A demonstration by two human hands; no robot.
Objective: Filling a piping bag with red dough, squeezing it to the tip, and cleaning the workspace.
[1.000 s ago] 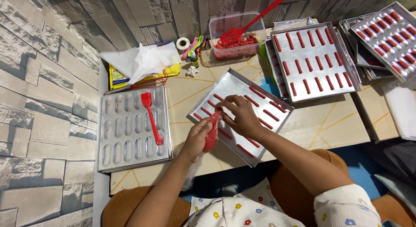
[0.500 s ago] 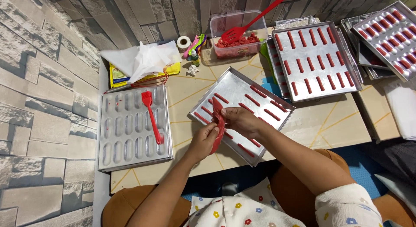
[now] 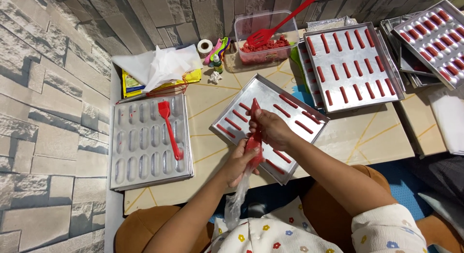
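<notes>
A clear piping bag (image 3: 253, 137) filled with red batter is held by both hands over a metal baking tray (image 3: 227, 118) lined with short red piped strips. My left hand (image 3: 239, 163) squeezes the bag's lower part, and its loose plastic tail hangs toward my lap. Higher up near the nozzle, my right hand (image 3: 271, 129) grips the bag, whose tip points at the tray's upper left rows.
A moulded oblong-cavity pan (image 3: 145, 146) with a red silicone brush (image 3: 169, 127) lies at left. White paper (image 3: 159, 64) and a whisk sit behind it. A plastic tub (image 3: 263, 43) of red batter holds a red spatula. Filled trays (image 3: 353, 64) stack at right.
The piping bag has swung from lying low under my hands to pointing up the tray, and both hands shifted slightly toward the tray's left rows.
</notes>
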